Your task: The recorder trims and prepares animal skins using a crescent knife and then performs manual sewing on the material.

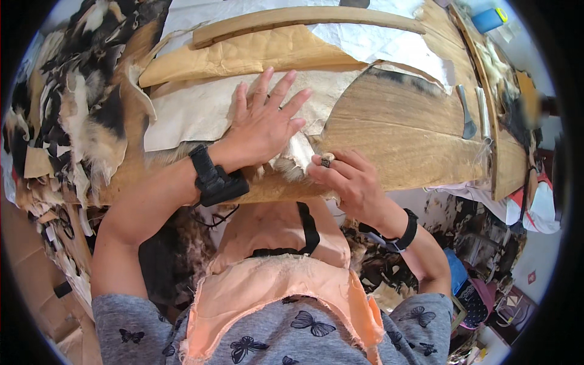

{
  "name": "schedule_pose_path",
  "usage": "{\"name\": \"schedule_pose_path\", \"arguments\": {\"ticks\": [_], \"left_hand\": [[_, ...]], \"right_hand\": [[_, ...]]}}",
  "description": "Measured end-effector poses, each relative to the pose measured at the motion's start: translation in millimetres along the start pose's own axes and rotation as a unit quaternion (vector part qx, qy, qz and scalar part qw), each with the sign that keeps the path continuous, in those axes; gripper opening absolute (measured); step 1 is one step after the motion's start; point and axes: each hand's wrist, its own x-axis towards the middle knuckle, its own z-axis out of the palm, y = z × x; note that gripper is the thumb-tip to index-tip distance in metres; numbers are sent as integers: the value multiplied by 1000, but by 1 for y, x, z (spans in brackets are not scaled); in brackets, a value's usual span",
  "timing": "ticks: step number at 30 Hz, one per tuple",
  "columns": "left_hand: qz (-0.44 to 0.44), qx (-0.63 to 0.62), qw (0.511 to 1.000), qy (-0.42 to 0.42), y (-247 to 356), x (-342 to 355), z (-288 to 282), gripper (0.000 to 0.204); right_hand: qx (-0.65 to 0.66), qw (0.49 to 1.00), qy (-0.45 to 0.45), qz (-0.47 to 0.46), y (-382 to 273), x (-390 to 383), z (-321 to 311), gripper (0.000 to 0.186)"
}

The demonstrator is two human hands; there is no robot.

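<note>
A pale hide (188, 118) with fur along its near edge lies skin side up on the wooden table (401, 134). My left hand (264, 128) is pressed flat on the hide, fingers spread. At the table's near edge, my right hand (356, 182) has its fingers closed on a narrow strip of the hide (299, 152). A dark ring-like band shows on one finger of that hand. Its fingertips are partly hidden, so whether a small tool is also in them cannot be made out.
Behind the hide are a folded yellowish sheet (243, 56), white sheets (389, 45) and a long wooden bar (304, 19). Fur scraps (91, 121) are heaped at left. A dark flat blade-like tool (467, 112) lies at right, near the table's raised wooden edge (480, 79).
</note>
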Motion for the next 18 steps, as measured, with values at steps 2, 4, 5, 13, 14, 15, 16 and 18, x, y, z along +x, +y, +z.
{"name": "schedule_pose_path", "arguments": {"ticks": [2, 4, 5, 13, 14, 15, 16, 18], "left_hand": [[2, 3, 1000, 5, 2, 1, -2, 50], [16, 7, 1000, 11, 5, 3, -2, 52], [22, 6, 1000, 16, 6, 4, -3, 52], [10, 38, 999, -29, 2, 0, -2, 59], [19, 38, 999, -23, 2, -1, -6, 59], [10, 28, 999, -40, 2, -1, -8, 59], [-11, 27, 998, -61, 1, -4, -11, 59], [-11, 28, 998, -60, 1, -5, -14, 59]], "right_hand": [[-30, 999, -18, -12, 0, -3, 0, 37], [-68, 997, -33, -21, 1, -7, -3, 38], [-62, 997, -52, -19, 2, -8, -6, 40], [56, 997, -58, -8, 40, -48, -63, 18], [26, 998, -12, 54, 59, -60, -71, 14], [-5, 993, 32, 116, 81, -74, -86, 10], [-50, 974, 9, 223, 104, -79, -105, 9], [-108, 900, -19, 423, 150, -88, -148, 10]]}}
